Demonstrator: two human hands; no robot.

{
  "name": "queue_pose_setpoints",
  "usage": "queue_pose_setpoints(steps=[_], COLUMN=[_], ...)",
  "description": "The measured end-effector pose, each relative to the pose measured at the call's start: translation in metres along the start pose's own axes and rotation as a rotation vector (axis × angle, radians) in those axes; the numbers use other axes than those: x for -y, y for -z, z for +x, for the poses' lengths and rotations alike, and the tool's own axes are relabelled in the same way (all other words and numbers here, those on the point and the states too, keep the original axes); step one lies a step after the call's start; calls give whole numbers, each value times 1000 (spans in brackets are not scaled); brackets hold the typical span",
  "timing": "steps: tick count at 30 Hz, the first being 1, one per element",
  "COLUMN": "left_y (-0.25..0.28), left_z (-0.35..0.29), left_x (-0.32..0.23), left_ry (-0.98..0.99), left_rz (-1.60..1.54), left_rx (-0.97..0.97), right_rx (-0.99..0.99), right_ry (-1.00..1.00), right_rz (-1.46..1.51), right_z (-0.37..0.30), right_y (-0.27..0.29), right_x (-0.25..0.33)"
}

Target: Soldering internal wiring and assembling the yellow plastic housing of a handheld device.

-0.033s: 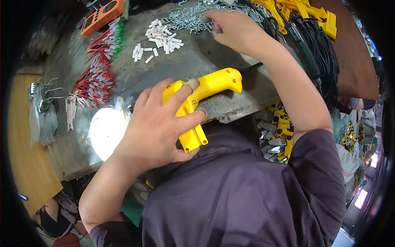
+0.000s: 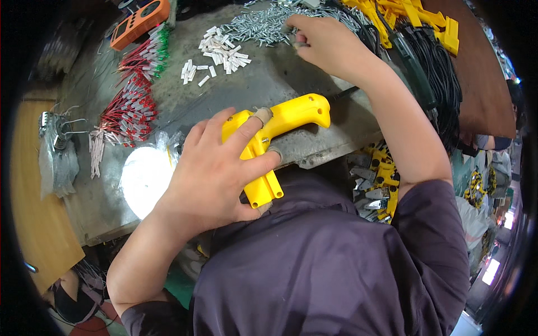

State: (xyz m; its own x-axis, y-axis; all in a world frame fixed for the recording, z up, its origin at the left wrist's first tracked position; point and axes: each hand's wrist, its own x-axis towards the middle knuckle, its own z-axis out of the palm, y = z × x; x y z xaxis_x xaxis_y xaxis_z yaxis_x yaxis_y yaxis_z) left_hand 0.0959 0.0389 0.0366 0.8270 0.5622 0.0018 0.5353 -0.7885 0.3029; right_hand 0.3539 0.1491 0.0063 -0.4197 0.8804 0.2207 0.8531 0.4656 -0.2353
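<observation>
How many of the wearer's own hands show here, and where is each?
2. The left hand grips a yellow handle casing, left of centre; the right hand is at the silvery screw pile, up top. Neither is hidden.

An orange box-shaped device (image 2: 139,23) is sitting left of small white strips (image 2: 225,58); bunched black cables (image 2: 446,101) are lying at right.

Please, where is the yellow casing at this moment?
In the head view, the yellow casing is near the centre, held by the left hand, below the screw pile.
</observation>
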Motion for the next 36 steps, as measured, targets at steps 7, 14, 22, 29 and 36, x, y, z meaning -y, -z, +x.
queue_pose_setpoints(steps=[7,14,22,29,36], left_y=[2,-1,3,2,0], left_z=[2,1,4,3,0], left_x=[-3,-1,-4,-4,-3], left_ry=[-13,4,-1,-1,-11], left_rz=[8,-7,6,6,8], left_rx=[10,-13,20,-4,-20], right_rx=[59,57,-49,0,295], right_ry=[-88,-25,135,-187,-113], right_rz=[-52,273,485,797,711], right_z=[18,-23,-96,-93,-76], right_y=[-8,26,17,27,33], right_x=[0,18,28,22,21])
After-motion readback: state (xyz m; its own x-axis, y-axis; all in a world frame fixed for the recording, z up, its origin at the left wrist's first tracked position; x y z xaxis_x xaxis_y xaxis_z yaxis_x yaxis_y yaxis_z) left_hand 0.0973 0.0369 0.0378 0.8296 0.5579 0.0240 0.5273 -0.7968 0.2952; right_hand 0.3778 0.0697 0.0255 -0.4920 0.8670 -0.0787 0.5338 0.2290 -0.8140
